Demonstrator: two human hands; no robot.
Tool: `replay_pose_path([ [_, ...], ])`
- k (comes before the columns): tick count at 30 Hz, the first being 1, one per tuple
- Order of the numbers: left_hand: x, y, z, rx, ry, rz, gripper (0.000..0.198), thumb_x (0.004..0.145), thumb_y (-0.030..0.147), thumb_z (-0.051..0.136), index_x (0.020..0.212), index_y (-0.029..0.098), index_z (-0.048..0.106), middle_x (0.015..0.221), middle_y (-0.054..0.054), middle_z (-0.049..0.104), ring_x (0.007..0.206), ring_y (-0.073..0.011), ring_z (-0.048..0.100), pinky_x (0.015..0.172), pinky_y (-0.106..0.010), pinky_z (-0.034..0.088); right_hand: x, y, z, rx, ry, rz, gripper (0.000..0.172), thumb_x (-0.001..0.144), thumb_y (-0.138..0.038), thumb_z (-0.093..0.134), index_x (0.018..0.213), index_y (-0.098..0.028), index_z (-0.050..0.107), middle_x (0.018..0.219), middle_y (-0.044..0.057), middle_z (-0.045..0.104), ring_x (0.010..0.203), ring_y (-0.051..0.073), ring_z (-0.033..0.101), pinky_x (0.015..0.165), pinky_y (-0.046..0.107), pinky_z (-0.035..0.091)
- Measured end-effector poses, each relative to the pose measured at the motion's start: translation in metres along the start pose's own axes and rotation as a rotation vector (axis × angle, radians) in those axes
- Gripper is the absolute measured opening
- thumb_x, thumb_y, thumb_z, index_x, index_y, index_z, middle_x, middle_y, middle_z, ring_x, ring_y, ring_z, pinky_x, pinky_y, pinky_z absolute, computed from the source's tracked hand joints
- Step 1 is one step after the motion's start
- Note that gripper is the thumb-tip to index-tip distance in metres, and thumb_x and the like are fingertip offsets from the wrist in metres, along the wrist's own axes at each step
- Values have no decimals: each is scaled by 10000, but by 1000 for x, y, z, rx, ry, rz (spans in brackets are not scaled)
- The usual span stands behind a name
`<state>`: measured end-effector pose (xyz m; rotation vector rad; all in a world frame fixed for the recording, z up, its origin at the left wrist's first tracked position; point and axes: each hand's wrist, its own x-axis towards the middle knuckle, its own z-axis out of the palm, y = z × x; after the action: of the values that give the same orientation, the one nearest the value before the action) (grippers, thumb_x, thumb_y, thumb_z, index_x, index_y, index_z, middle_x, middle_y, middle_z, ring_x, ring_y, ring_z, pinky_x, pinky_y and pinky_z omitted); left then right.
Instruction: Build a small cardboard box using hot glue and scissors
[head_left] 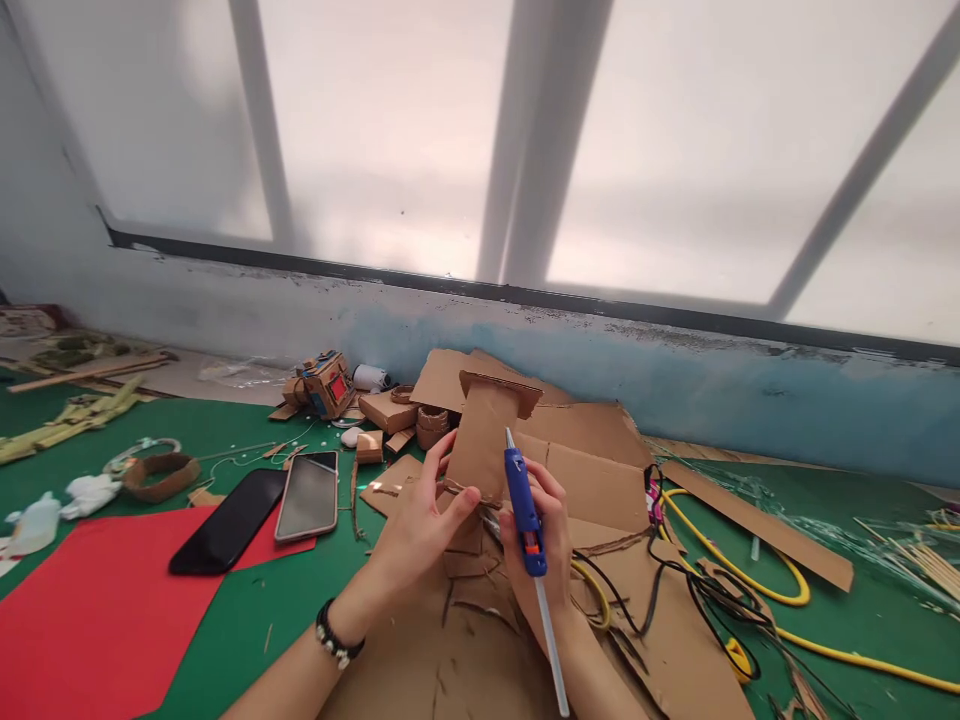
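the left hand (420, 518) holds a cardboard piece (482, 435), flat top (528, 399) already on — the right hand (553, 528) grips a glue gun (523, 497), remaining joints unclear

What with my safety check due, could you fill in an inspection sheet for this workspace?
Surface: green table, partly covered by red paper and cardboard sheets.
Job's things: cardboard piece; blue glue gun, glue stick protruding from its rear.
Clutter: two phones on the left, small cardboard pieces behind.
Hands: left hand grips the cardboard piece; right hand grips the glue gun.
Cables: black cable and yellow cord looping on the right; plugs not seen.
Surroundings: window above a wall with patchy blue paint.
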<state>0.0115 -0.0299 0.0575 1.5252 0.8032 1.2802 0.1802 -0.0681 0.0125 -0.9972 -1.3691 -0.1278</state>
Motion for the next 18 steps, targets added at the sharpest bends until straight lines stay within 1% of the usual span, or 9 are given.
replay_pose_path([
  [3, 5, 9, -1, 80, -15, 27, 920, 928, 621, 765, 1658, 239, 355, 1725, -165, 454, 1598, -375, 435, 1300, -495, 405, -3, 3, 1, 89, -32, 15, 287, 1045, -421, 646, 1290, -280, 599, 1492, 159, 641, 1300, 307, 707, 959, 478, 633],
  [5, 8, 17, -3, 115, 7, -4, 980, 896, 636, 793, 1655, 220, 333, 1743, -182, 411, 1593, -395, 434, 1286, -505, 419, -5, 5, 0, 209, -31, 67, 303, 1052, -433, 636, 1305, -278, 579, 1509, 166, 637, 1251, 305, 743, 958, 494, 650],
  [7, 11, 27, -4, 149, 26, -35, 1026, 858, 639, 827, 1653, 223, 329, 1739, -190, 407, 1581, -412, 443, 1261, -513, 445, -7, 5, -1, 331, -42, 138, 312, 1060, -420, 629, 1332, -286, 556, 1532, 163, 631, 1223, 299, 763, 968, 499, 658],
  [9, 13, 37, -4, 203, 62, -39, 1039, 836, 620, 852, 1649, 226, 338, 1717, -190, 438, 1580, -411, 441, 1261, -517, 438, -8, 4, -2, 414, -86, 201, 335, 1061, -416, 630, 1360, -292, 544, 1531, 153, 644, 1202, 296, 776, 970, 494, 663],
  [12, 17, 50, 2, 320, 155, -51, 1067, 786, 552, 896, 1632, 195, 351, 1661, -207, 506, 1557, -416, 467, 1252, -526, 435, -9, 1, -5, 461, -149, 265, 390, 1041, -458, 657, 1377, -288, 557, 1469, 136, 698, 1145, 295, 798, 921, 460, 677],
  [15, 20, 56, 10, 426, 199, -129, 1031, 748, 488, 909, 1590, 173, 404, 1519, -222, 632, 1424, -440, 596, 1126, -526, 528, -7, -1, -9, 420, -148, 323, 366, 1028, -460, 681, 1335, -277, 601, 1404, 128, 736, 1111, 283, 803, 904, 430, 669],
  [18, 23, 56, 14, 520, 182, -181, 923, 764, 524, 881, 1524, 180, 486, 1362, -213, 723, 1256, -439, 698, 970, -489, 583, -2, -2, -14, 342, -112, 354, 309, 1039, -449, 666, 1287, -268, 633, 1292, 102, 771, 1054, 261, 799, 899, 416, 648],
])
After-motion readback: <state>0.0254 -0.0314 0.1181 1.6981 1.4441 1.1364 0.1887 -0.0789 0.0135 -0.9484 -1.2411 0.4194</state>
